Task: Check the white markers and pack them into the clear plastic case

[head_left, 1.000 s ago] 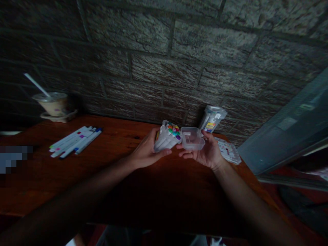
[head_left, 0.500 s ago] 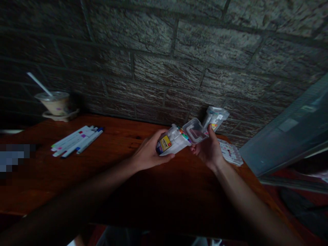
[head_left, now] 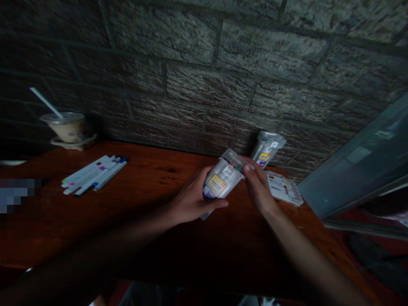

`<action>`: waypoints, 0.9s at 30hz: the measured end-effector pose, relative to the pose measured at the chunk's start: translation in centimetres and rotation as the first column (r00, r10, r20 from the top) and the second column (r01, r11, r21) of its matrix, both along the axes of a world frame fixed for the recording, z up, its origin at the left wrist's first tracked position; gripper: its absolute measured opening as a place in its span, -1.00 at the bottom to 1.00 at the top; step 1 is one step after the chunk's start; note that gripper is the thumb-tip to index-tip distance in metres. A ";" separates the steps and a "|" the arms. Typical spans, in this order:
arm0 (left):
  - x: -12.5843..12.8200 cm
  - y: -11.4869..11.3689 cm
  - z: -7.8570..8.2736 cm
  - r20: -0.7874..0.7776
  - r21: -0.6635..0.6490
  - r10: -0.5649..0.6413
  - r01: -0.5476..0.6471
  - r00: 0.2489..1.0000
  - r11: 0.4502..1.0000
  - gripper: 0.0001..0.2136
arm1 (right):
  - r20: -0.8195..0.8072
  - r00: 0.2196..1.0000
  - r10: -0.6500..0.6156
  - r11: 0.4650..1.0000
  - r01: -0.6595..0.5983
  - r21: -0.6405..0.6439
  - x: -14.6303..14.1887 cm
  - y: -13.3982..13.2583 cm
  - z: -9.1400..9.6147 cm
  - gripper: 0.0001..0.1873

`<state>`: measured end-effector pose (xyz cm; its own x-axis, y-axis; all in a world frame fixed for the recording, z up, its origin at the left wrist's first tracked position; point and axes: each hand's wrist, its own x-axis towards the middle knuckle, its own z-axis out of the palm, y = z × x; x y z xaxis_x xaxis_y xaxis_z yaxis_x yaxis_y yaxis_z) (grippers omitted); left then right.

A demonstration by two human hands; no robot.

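My left hand (head_left: 193, 199) is closed around a clear plastic marker case (head_left: 219, 182), which it holds tilted above the table. A yellow and dark blue label faces me on the case. The case's clear lid (head_left: 233, 157) lies over its top end, with a bit of green and orange from the markers showing beneath. Whether the lid is latched I cannot tell. At the lid's right side, my right hand (head_left: 257, 182) grips with its thumb on the near face; its other fingers are mostly hidden behind. Several white markers (head_left: 95, 174) lie in a bunch left of my hands.
A second clear marker case (head_left: 267, 148) stands against the stone wall (head_left: 191, 93). In front of it lies a flat white pack (head_left: 283, 188) with printed pictures. A drink cup (head_left: 66, 127) with a straw sits on a holder at the left of the wooden table (head_left: 153, 170).
The lid has swung from open to over the case's top. My right hand has moved left with it onto the case. The case has turned more upright and its label faces me more.
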<state>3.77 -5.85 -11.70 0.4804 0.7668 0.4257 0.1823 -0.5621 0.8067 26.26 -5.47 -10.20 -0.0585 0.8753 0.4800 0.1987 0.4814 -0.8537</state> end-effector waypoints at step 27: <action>-0.9 0.1 -0.2 0.259 -0.127 -0.237 0.276 0.936 0.953 -0.06 | 0.022 0.961 0.277 0.961 -0.277 0.002 -1.0 -2.1 1.4 -0.59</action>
<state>2.88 -5.80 -11.86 0.5694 0.6977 0.4348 -0.1596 -0.4250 0.8910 25.27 -7.56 -8.85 -0.3090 0.8210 0.4801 0.0750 0.5242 -0.8483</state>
